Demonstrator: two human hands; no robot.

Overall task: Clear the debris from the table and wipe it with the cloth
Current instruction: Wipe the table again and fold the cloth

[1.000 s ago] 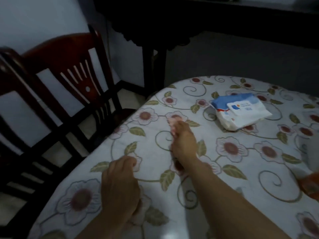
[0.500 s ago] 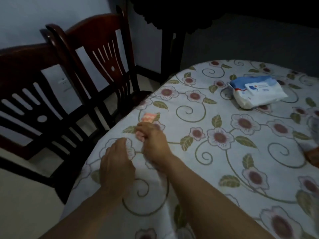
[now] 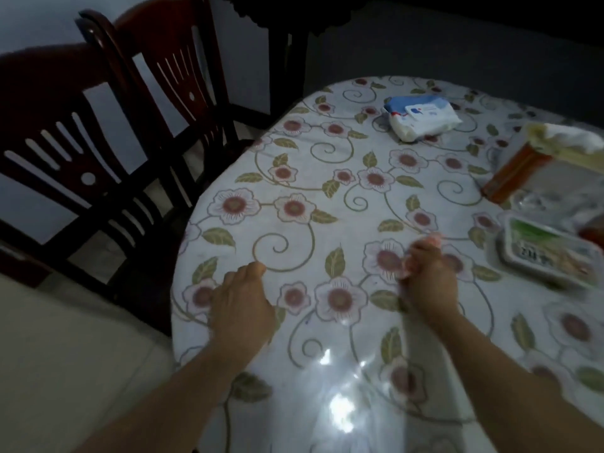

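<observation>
Centrally, right hand [image 3: 428, 276] fingers pinch pinkish debris [image 3: 408, 268]; left hand [image 3: 240, 305] fingers curl loosely, lower-left, over the floral surface [image 3: 327, 191].

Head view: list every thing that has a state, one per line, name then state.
left hand: fingers curled loosely, resting on the table edge, holding nothing visible.
right hand: curled in a grip round a small pinkish scrap.
wipes pack: flap closed, lying flat.
food tray: film lid on, flat on the table.
tissue box: open, white tissue sticking out.
table: covered with flowered cloth.
</observation>
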